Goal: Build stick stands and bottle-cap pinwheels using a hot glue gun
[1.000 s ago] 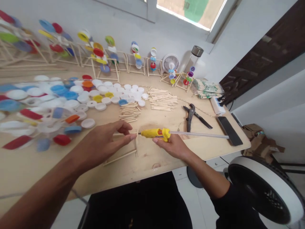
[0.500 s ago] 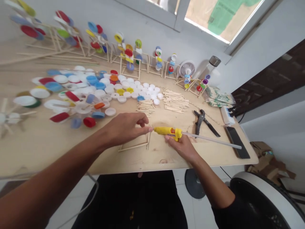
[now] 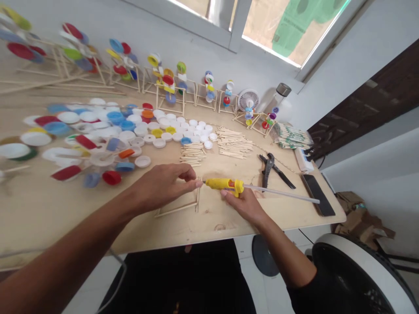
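My right hand [image 3: 244,203] is closed around a small yellow glue gun [image 3: 224,184] with a long clear glue stick [image 3: 281,192] trailing to the right. The gun's tip points left at the top corner of a thin wooden stick frame [image 3: 183,206] lying on the wooden table [image 3: 49,205]. My left hand [image 3: 163,183] is pinched on a stick of that frame, fingertips almost touching the gun's tip.
Many plastic bottle caps [image 3: 108,131] lie spread over the left of the table. Piles of short sticks [image 3: 233,143] lie behind the frame. Pliers [image 3: 270,165], a phone [image 3: 317,188] and a power strip [image 3: 303,159] lie at right. Cap-and-stick models [image 3: 170,85] line the wall. A fan [image 3: 363,279] stands on the floor.
The view has shifted as my head moved. Both hands stay together at the frame's corner, glue gun tip against the pinched stick.
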The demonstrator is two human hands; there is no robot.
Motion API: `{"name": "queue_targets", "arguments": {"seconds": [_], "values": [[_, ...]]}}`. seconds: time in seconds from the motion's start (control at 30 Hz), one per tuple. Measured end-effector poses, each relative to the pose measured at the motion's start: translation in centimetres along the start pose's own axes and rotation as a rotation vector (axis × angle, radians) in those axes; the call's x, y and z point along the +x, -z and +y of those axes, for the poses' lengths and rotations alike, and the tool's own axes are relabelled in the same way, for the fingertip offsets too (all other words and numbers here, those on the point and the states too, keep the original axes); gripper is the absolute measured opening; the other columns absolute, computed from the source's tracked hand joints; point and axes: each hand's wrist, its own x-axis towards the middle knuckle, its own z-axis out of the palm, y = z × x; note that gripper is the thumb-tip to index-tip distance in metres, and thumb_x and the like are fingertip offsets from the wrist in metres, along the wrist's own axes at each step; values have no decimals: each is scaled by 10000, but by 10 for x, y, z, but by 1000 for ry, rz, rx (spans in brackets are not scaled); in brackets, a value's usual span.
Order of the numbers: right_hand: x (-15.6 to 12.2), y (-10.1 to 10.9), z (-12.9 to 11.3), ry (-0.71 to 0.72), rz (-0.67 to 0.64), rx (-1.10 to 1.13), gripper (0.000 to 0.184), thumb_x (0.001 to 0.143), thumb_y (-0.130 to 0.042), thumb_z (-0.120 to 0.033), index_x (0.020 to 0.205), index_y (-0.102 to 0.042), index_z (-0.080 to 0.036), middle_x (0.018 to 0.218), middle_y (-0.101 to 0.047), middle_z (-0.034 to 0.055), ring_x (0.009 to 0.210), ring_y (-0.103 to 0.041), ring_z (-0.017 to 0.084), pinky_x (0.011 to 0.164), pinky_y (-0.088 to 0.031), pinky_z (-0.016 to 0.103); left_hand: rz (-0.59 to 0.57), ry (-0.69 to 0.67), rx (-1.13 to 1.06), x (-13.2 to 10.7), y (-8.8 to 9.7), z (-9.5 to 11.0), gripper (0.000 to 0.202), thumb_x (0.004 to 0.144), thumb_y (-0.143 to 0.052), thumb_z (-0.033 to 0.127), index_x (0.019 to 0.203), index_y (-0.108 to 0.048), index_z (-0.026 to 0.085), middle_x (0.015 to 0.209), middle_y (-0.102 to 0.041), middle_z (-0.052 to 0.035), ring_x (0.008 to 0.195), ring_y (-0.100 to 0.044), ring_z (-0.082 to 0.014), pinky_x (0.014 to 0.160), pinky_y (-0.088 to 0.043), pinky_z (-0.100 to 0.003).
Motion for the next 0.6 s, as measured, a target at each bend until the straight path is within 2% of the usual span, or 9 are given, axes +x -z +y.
{"name": "queue_targets", "arguments": {"seconds": [0.1,0.4,0.6], "values": [[0,0,-1,6,-1,0,374,877,-602,-488,1097,-704,-204,1015,-753,55,966,-687,264,829,-513,359,-10,22,-2,1,0,0,488,749,-482,711,794,-674,264,897,-747,-13,850,-657,-238,742,-448,-338],[-1,0,-6,15,26,-37,363,853,-602,-486,1009,-732,-185,990,-767,74,946,-698,291,824,-517,390,-52,28,75,5,4,4,505,718,-469,695,817,-665,240,925,-737,-28,873,-651,-240,748,-427,-335],[1,-2,-8,112,36,-44,359,864,-599,-475,1053,-728,-198,1034,-761,73,957,-695,269,808,-523,365,-102,41,111,6,10,10,493,719,-472,657,859,-667,227,936,-727,-39,854,-636,-236,699,-405,-325]]}}
